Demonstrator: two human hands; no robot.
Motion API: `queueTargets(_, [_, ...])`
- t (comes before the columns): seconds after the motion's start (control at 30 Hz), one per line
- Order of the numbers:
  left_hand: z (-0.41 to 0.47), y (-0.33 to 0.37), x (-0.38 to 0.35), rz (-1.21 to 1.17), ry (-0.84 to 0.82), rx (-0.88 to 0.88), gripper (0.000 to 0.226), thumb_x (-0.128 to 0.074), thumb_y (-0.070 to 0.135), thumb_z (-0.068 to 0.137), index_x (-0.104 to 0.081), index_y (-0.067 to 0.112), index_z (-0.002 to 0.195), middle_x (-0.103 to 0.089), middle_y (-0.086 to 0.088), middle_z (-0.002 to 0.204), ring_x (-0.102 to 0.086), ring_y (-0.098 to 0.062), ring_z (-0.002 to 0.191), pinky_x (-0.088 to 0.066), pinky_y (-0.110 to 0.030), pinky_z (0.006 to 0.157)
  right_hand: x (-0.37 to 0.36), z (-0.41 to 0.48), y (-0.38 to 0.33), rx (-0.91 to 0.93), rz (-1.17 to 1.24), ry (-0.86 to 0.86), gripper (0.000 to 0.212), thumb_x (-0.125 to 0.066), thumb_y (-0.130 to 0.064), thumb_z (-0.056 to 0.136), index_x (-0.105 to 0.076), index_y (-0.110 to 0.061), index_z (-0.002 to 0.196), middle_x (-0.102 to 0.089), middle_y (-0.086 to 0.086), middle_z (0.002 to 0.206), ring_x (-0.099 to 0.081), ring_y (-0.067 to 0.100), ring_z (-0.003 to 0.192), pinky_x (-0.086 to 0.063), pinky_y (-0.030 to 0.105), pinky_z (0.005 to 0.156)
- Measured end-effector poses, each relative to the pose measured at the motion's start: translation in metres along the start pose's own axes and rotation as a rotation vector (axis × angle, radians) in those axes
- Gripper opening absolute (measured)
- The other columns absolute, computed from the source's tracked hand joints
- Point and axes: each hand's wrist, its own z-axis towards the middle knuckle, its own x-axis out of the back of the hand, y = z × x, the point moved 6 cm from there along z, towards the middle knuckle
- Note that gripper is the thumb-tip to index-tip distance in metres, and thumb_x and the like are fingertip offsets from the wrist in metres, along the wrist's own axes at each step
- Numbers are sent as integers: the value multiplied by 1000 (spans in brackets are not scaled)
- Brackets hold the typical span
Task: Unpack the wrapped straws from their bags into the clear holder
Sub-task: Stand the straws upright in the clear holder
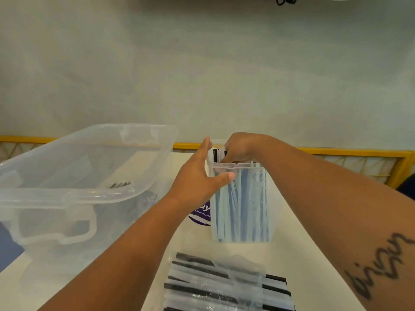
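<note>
Clear rigid holder (pixel 269 221) upright mid-table, packed with thin paper-wrapped straws (pixel 240 205). Left hand (pixel 202 176) flat-fingered, bracing its left wall; right hand (pixel 240 147) curled over the rim, pinching straw tops. Crinkly film bag (pixel 215 286) of black straws lying nearer.

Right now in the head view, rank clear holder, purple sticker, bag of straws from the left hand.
1. Clear holder: touched by the left hand, at its right.
2. Purple sticker: on the table below the wrist.
3. Bag of straws: flat at the near table edge.
</note>
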Motion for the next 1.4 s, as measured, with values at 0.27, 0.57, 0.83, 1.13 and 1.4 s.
queueTargets(0.27, [-3,4,4,112,-6,-24,76,-67,41,81,-26,33,145,-21,14,154,-25,-7,140,-26,-23,106,13,-9,-3,105,66,172,18,-72,-17,79,-59,-6,85,-71,11,87,-69,23,89,-52,33,85])
queueTargets(0.57, [-3,5,3,101,-14,-18,79,-68,40,81,-24,34,146,-22,12,155,-25,-10,140,-26,-27,108,22,-17,-24,278,-33,336,25,-67,-7,82,-69,-11,107,-68,6,109,-59,18,90,-43,24,74])
queueTargets(0.83, [-1,4,4,96,-29,-14,79,-68,39,81,-23,33,146,-21,13,155,-25,-9,140,-25,-23,105,14,-6,-18,247,-80,274,26,-66,-6,82,-70,-12,107,-68,8,104,-61,22,92,-49,28,76])
queueTargets(1.13, [-22,12,7,78,-6,-65,85,-63,37,85,-7,35,148,-8,17,157,-13,-4,143,-18,-20,106,43,-62,-7,247,118,456,44,-41,2,92,-56,-17,129,-54,3,135,-60,13,105,-41,17,83])
queueTargets(1.4, [-95,30,1,71,-41,-137,64,-63,30,86,-29,39,140,-24,27,143,-20,10,132,-18,-13,105,8,-167,7,388,152,634,76,-35,24,72,-55,-22,129,-42,-4,145,-38,10,134,-24,14,106])
